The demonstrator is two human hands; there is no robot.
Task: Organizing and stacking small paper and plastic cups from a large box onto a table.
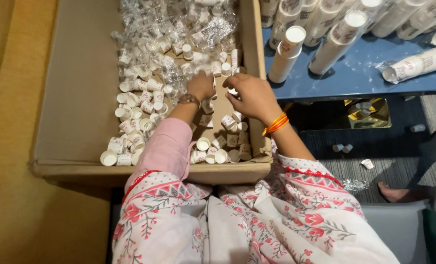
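Floral cloth (257,230) on lap | right hand (251,96) pinches small paper cup (233,91) | left hand (201,85), just left, fingers curled among loose cups (135,127), hold unclear | cardboard box (76,98)

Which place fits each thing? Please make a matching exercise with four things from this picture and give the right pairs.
Things:
1. small cups
2. cup stacks
3. watch
4. orange bangles

Places:
A. on the wrist of the right hand
B. loose inside the cardboard box
C. on the wrist of the left hand
D. lying on the blue table

Pairs: 1-B, 2-D, 3-C, 4-A
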